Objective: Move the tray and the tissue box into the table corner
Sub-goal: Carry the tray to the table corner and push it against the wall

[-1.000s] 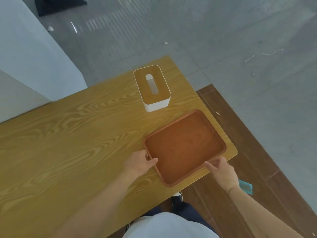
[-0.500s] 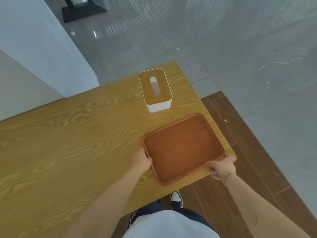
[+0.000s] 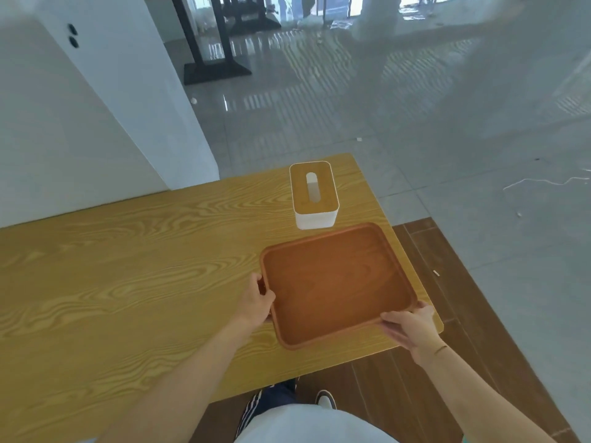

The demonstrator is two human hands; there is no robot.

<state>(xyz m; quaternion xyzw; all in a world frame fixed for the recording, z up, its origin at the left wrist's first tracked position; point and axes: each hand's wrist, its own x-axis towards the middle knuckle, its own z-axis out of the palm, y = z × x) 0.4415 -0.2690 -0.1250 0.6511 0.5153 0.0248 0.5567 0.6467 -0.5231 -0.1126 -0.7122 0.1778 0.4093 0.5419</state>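
A brown wooden tray (image 3: pixel 339 279) with nothing in it lies at the right end of the wood-grain table (image 3: pixel 128 282), close to the near right corner. My left hand (image 3: pixel 257 302) grips its left rim. My right hand (image 3: pixel 411 327) grips its near right corner by the table edge. A white tissue box (image 3: pixel 313 195) with a wooden lid and a slot stands just beyond the tray, near the table's far right corner, a small gap apart from it.
A white wall block (image 3: pixel 80 123) borders the table's far left side. Beyond the table's right edge lie brown floor planks (image 3: pixel 463 314) and grey tiles. Black table bases (image 3: pixel 217 68) stand far back. My legs and shoes show below.
The view has tilted up, showing more of the room. Both hands have closed onto the tray's rim, and the tray has turned slightly and shifted toward the tissue box.
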